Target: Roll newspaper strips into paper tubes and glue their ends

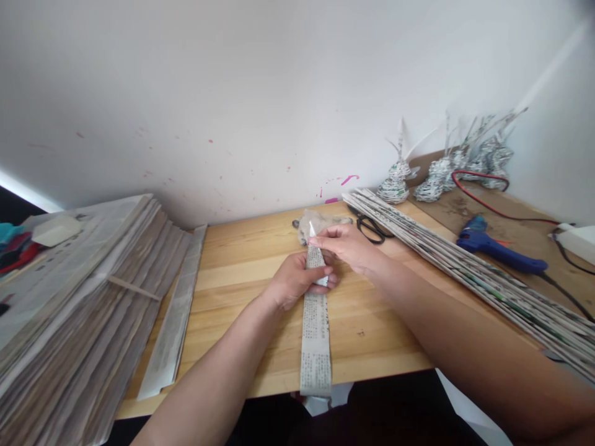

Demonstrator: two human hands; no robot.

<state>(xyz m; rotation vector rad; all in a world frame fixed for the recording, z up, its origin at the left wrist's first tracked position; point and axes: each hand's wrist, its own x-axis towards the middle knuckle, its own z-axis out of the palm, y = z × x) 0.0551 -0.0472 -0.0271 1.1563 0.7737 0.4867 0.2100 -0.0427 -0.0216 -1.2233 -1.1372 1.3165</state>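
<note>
A long strip of printed newspaper (316, 322) runs from my hands down past the table's front edge. My left hand (304, 277) is closed around the strip, thumb on top and fingers beneath it. Just above, my right hand (341, 246) pinches the strip's far end, where the paper comes to a narrow white point. Behind that end lies a crumpled clear plastic bag (316, 222); what it holds I cannot make out. Black-handled scissors (372, 230) rest to the right of the bag.
Tall newspaper stacks (121, 291) stand on the left, with flat strips (179, 322) beside them. A bundle of rolled paper sticks (446, 260) lies diagonally at right. Beyond are a blue glue gun (502, 251), a red cable (493, 207) and several woven paper figures (395, 183) by the wall.
</note>
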